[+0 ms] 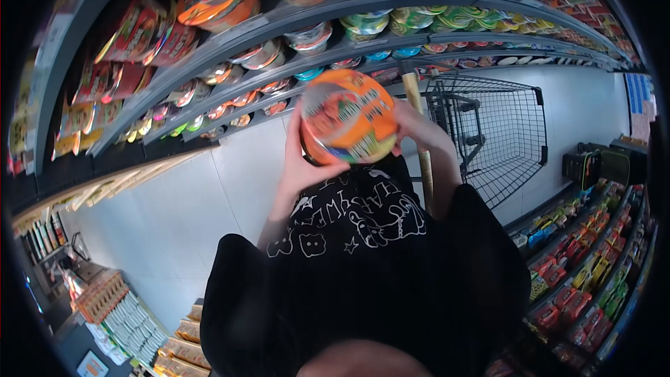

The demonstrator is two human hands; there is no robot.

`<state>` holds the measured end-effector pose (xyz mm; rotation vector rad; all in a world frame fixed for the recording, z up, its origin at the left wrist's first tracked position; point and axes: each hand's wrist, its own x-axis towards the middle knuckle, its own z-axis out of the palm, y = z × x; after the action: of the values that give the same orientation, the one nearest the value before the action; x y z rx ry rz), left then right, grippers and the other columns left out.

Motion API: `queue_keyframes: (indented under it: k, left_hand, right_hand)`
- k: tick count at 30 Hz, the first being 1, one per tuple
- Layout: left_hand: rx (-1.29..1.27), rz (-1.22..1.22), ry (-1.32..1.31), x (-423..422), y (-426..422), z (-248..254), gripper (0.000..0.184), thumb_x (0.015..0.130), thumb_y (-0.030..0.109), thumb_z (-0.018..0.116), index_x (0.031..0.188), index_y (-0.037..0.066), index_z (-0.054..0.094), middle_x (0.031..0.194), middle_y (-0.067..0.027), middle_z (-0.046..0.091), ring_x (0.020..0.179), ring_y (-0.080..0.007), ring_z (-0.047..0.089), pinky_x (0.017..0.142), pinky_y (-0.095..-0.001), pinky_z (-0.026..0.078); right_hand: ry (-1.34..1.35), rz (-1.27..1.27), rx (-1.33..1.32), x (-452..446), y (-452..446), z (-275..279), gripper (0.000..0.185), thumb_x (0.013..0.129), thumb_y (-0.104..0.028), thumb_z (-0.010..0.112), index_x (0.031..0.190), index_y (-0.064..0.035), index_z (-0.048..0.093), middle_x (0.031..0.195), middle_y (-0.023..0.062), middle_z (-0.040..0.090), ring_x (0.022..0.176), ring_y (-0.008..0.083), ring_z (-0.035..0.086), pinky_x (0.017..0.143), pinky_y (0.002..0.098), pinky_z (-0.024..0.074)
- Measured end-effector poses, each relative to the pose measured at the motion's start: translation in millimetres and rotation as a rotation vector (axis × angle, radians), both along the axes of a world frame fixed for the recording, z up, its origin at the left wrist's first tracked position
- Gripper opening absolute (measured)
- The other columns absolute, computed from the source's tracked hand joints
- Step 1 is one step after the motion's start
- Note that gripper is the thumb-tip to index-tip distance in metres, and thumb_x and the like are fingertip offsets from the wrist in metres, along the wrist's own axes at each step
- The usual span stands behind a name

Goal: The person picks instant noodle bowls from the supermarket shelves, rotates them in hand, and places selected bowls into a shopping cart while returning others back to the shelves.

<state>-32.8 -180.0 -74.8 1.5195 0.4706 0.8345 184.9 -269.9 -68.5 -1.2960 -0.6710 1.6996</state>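
Observation:
Both hands hold up an orange instant noodle bowl [352, 119] in front of my chest, its printed lid tilted toward me. The lettering on it is blurred. My left hand [307, 171] grips the lower left side, thumb along the bottom edge. On the right side, my right hand [419, 129] closes around the bowl, its fingers partly hidden behind it. Beyond the bowl, rows of instant noodle cups [310, 38] fill the shelves.
A black wire shopping cart [513, 132] stands to the right, its wooden-looking handle [412, 94] close to my right arm. Grey shelves [272, 24] curve across the front. Packaged goods [572, 279] line the lower right, and stacked boxes [185, 345] stand at lower left.

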Motion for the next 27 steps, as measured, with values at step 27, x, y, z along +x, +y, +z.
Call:
queue_keyframes:
  k: [27]
  left_hand:
    - [0.45, -0.673, 1.088, 470, -167, -313, 0.061, 0.066, 0.038, 0.064, 0.114, 0.006, 0.044, 0.115, -0.0209, 0.047, 0.107, -0.0332, 0.046, 0.09, -0.0417, 0.037]
  right_hand:
    - [-0.279, -1.235, -0.24, 213, -228, -324, 0.045, 0.073, -0.036, 0.066, 0.096, -0.0018, 0.05, 0.061, 0.0035, 0.056, 0.044, 0.009, 0.052, 0.036, 0.0204, 0.0387]
